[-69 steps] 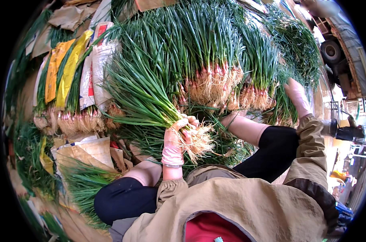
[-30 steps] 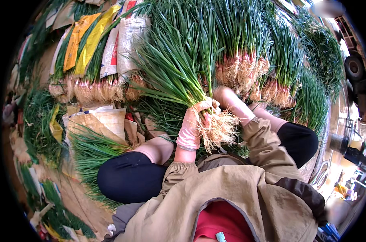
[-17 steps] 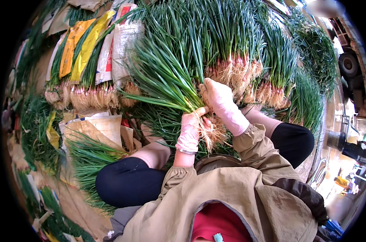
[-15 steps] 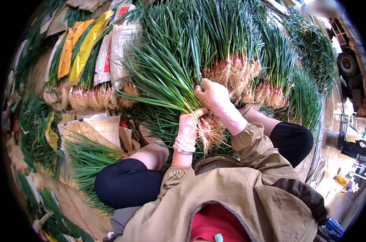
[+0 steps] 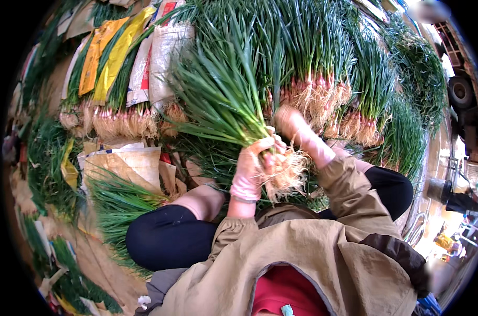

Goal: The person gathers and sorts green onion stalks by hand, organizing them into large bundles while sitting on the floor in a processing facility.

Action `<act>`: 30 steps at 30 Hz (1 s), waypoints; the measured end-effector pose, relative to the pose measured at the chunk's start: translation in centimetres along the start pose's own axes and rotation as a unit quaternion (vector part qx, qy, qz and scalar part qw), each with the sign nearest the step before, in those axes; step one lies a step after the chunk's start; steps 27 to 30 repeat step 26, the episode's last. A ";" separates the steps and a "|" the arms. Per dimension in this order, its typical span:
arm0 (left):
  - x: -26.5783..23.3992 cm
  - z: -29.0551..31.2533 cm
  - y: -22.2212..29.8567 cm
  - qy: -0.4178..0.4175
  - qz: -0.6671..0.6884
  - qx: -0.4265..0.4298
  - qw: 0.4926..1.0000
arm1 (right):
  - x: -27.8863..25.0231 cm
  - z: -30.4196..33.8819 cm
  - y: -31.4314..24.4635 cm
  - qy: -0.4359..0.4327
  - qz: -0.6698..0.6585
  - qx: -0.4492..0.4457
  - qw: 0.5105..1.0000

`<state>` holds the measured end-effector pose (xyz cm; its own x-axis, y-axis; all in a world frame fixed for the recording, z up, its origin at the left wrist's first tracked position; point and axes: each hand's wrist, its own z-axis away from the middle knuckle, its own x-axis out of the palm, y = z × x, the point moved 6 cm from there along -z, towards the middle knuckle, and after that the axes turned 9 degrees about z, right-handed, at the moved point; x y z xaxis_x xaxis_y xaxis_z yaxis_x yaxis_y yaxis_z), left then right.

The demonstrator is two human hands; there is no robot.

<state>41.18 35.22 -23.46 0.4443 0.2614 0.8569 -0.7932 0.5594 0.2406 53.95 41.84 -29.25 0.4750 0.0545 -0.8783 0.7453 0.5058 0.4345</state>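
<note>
A bunch of green garlic point(image 5: 231, 108), with long flat leaves, pinkish bulbs and pale stringy roots, leans up and to the left in front of me. My left hand point(image 5: 254, 160), in a pale pink glove, is closed around its stems just above the bulbs. The roots hang to the right of that hand. My right hand point(image 5: 297, 129), gloved too, is just right of the bunch, near the roots of the standing green garlic point(image 5: 315, 89). Motion smears its fingers, so whether it holds anything is hidden.
More rooted bunches stand at the upper right. Bunches wrapped in yellow sheeting point(image 5: 112, 58) and white sacking point(image 5: 165, 63) are at the upper left. Loose green leaves point(image 5: 118, 205) and a tan folded sheet point(image 5: 126, 168) lie beside my left knee. A wheel point(image 5: 460, 92) is at the far right.
My right hand has moved off the bunch's stems, to the right. My left hand keeps hold of the bunch, whose bulbs and roots are tilted farther right. The whole view has shifted slightly.
</note>
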 end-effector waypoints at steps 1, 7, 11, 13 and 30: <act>2.1 1.1 1.1 -0.012 0.063 0.022 0.998 | 1.8 1.8 -1.1 -0.173 -0.441 0.017 0.881; 2.7 1.3 2.6 -0.085 0.142 0.060 0.984 | -3.2 -0.2 9.3 -0.159 -0.257 0.293 0.907; 1.4 0.1 0.2 -0.084 0.174 -0.017 0.981 | 0.7 -5.9 18.2 -0.234 -0.192 0.405 0.863; 1.4 -0.6 -0.2 -0.076 0.154 -0.029 0.985 | 3.7 -6.8 19.9 -0.233 -0.155 0.399 0.873; -3.9 -0.9 -0.8 0.210 -0.076 0.003 0.975 | -7.4 1.1 0.4 -0.042 -0.490 0.221 0.842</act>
